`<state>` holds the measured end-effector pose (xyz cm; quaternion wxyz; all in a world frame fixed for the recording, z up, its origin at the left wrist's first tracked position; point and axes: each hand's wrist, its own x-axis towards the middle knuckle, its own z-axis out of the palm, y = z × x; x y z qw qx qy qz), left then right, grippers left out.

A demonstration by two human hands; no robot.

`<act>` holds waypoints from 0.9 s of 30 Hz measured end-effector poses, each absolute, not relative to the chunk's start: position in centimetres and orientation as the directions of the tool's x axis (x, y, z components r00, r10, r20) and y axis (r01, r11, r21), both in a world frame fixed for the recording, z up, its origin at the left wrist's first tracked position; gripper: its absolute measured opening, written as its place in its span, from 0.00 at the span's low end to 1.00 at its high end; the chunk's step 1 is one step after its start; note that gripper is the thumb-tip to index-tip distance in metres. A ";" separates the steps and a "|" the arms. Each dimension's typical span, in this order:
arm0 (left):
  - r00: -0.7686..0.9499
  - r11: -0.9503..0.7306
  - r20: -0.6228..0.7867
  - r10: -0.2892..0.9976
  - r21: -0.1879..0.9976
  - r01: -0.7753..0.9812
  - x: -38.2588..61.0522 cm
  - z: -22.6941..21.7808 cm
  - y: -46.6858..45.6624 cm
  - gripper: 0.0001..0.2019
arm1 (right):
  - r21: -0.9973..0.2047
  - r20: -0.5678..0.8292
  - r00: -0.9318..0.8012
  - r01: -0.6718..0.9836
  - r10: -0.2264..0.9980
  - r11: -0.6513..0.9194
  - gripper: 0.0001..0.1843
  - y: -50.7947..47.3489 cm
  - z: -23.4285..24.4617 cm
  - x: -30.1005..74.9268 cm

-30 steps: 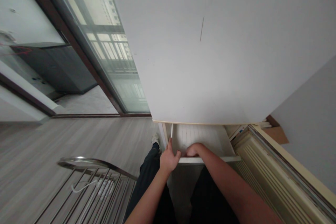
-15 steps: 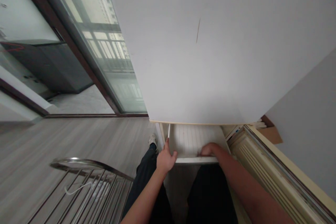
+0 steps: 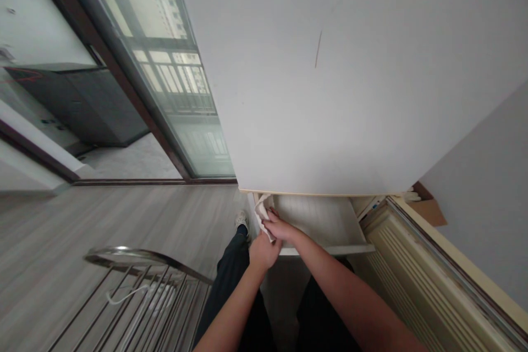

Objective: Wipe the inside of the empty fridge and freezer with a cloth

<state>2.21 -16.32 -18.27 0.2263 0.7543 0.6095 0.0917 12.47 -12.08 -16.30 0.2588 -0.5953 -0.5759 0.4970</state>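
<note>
A shallow white drawer [image 3: 317, 220] is pulled out from under the large white panel. My left hand [image 3: 264, 251] is closed around the drawer's front left corner; the other hand and a cloth partly cover its fingers. Crossing over to the same corner, my right hand [image 3: 280, 228] grips a pale crumpled cloth [image 3: 264, 210], which lies over the drawer's left side wall. The two hands touch or nearly touch. Grooved lines run along the drawer's floor.
A white panel [image 3: 322, 93] rises in front, above the drawer. To the right stands an opened yellowish door with ribbed shelves [image 3: 396, 264], a cardboard box [image 3: 429, 212] behind it. A metal rack [image 3: 136, 256] with a hanger is at the lower left. Glass sliding doors [image 3: 190, 121] stand beyond.
My right hand has moved left from the drawer's front right part to its left wall, where the cloth now shows. My left hand has slid slightly nearer along the corner.
</note>
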 end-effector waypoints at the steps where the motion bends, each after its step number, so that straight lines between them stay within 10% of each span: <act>1: 0.242 -0.153 -0.147 0.959 0.449 0.880 2.2 -18.3 -16.3 0.23 | -0.824 -0.321 -0.139 0.528 0.937 -0.204 0.39 -11.9 -16.3 11.8; 12: 0.181 -0.042 -0.255 0.950 0.471 0.881 2.2 -17.8 -16.4 0.19 | -0.442 -0.482 0.111 0.825 0.869 -0.351 0.36 -8.6 -15.6 8.7; 18: 0.187 0.038 -0.255 0.949 0.679 0.733 0.6 -19.5 -16.4 0.18 | -0.310 -0.336 0.323 0.849 0.885 -0.428 0.32 -8.4 -16.0 7.6; 27: 0.349 0.279 -0.338 0.874 0.937 0.210 -4.0 -26.7 -18.6 0.43 | -0.141 -0.056 0.215 0.965 0.975 -0.221 0.33 -6.9 -20.1 5.3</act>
